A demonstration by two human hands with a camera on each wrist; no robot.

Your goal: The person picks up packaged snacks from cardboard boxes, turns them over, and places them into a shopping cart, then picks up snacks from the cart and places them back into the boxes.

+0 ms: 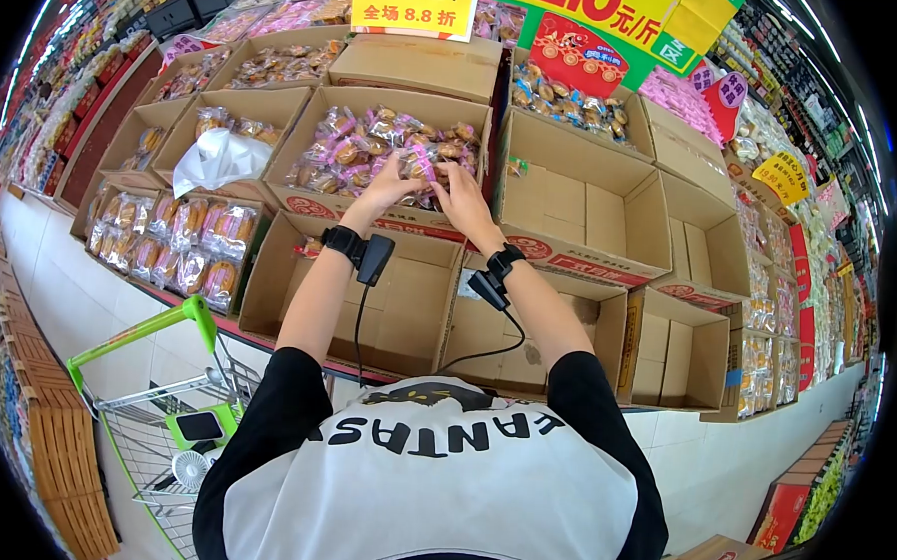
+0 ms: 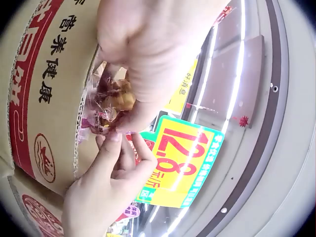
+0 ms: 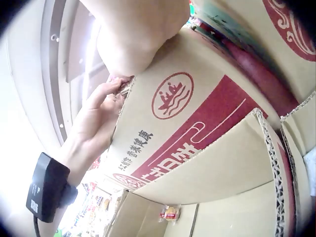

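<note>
Over the carton (image 1: 371,213) of wrapped pastries, both hands meet at one small wrapped pastry (image 1: 417,163). My left hand (image 1: 384,189) holds it from the left, and my right hand (image 1: 462,203) is at its right side. In the left wrist view the left hand (image 2: 148,54) curls round the clear packet (image 2: 118,101), while the thumb and finger of the right hand (image 2: 111,182) pinch its edge. The right wrist view shows the left hand (image 3: 96,123) beyond the carton's edge; the right hand (image 3: 143,37) hides most of the packet.
A white plastic bag (image 1: 221,160) lies on the pastries in the carton to the left. Bare-bottomed cartons (image 1: 582,201) stand right and nearer. A green-handled cart (image 1: 146,337) is at the lower left. Price signs (image 1: 413,6) rise behind the cartons.
</note>
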